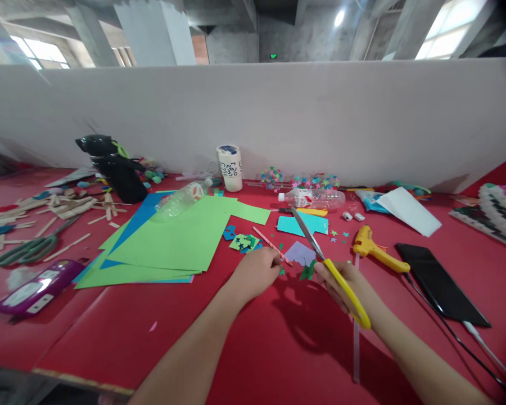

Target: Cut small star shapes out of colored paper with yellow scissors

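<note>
My right hand (344, 286) is closed around a pair of scissors (340, 284) with yellow handles. The blades point up and away from me, over a purple piece of paper (301, 253). Dark green paper scraps (307, 270) lie by my right fingertips; whether they touch is unclear. My left hand (259, 270) rests low over the red table (253, 360), its fingers curled in. What they hold, if anything, is hidden. Just beyond it lies a pink striped stick (272, 246). Small blue and green paper stars (245, 243) sit on a green scrap to its left.
Green sheets (168, 242) spread to the left, with a clear bottle (183, 199) on them. Grey-green scissors (29, 247) and wooden sticks (76, 202) lie farther left. At right are a yellow glue gun (377, 250), a glue stick (356, 349), a black phone (441, 281) and cables.
</note>
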`<state>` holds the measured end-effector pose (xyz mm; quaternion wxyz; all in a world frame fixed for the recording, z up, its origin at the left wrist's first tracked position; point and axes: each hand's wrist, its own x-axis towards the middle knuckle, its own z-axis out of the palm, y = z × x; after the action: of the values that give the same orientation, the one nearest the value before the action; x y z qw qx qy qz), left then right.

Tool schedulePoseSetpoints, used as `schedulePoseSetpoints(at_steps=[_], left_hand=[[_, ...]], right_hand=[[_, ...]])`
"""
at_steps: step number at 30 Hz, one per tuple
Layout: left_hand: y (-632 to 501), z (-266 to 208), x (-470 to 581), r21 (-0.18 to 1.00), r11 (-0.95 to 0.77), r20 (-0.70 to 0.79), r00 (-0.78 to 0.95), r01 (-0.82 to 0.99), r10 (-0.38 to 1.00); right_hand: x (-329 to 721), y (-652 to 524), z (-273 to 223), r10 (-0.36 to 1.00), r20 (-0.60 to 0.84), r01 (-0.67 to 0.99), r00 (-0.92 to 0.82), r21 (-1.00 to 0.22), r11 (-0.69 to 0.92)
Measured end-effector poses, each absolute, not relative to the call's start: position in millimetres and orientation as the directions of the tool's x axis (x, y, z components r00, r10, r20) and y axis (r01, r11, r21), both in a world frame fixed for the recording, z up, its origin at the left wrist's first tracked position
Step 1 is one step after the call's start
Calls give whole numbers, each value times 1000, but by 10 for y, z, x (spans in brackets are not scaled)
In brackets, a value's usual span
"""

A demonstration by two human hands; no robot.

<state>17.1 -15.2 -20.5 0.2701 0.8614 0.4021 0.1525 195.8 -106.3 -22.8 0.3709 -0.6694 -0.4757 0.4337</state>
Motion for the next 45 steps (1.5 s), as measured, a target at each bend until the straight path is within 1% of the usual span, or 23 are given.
schedulePoseSetpoints(at_steps=[4,7,10,13,17,20,22,24,26,27,29,32,35,38,40,41,45], left_hand=[[-156,-242,179,429,-612,14,673,664,740],[-129,-243,167,390,-606,4,657,693,754],[-134,-240,180,450,-559,50,605,697,795],[-216,-267,259,556,-564,136,603,610,786],[-354,-380,410,641,-565,167,623,520,764],[-362,-444,460,731,-516,184,599,446,779],[-323,-438,449,826,-412,148,556,385,818],[-280,-397,421,931,-216,23,541,295,840],[-256,-339,393,982,-16,-91,552,186,829],[-254,-310,382,989,53,-121,559,136,821],[-271,-260,371,992,112,-128,575,64,808],[-328,-223,379,992,121,-107,617,20,780],[-382,-222,406,989,145,-117,679,15,724],[-385,-220,419,979,200,-121,714,-27,690],[-349,-199,397,972,221,-111,673,-79,731],[-322,-183,376,971,216,-102,630,-107,770],[-197,-102,255,946,158,-33,401,-283,916]], right_hand=[[1995,-1021,-241,962,-180,371,206,-895,-247],[2010,-1013,-251,967,-168,388,194,-892,-233],[2010,-1018,-257,970,-154,387,190,-896,-218],[2002,-1019,-265,969,-135,364,206,-909,-204],[1989,-1009,-274,973,-137,338,185,-921,-194],[1984,-1008,-285,971,-138,341,196,-919,-199],[1990,-1010,-292,967,-127,348,221,-916,-200],[2004,-1010,-296,961,-120,345,249,-916,-203],[2017,-1008,-287,954,-127,331,273,-918,-217],[2020,-1008,-277,951,-138,315,279,-922,-226],[2013,-1015,-248,949,-155,255,275,-940,-227],[1972,-1047,-209,950,-163,179,265,-960,-215],[1930,-1091,-208,948,-163,154,272,-965,-210],[1925,-1123,-230,957,-112,134,266,-979,-152],[1939,-1135,-232,970,-72,152,233,-982,-110],[1949,-1139,-227,977,-57,188,203,-977,-96],[1983,-1146,-212,999,-37,401,39,-915,-50]])
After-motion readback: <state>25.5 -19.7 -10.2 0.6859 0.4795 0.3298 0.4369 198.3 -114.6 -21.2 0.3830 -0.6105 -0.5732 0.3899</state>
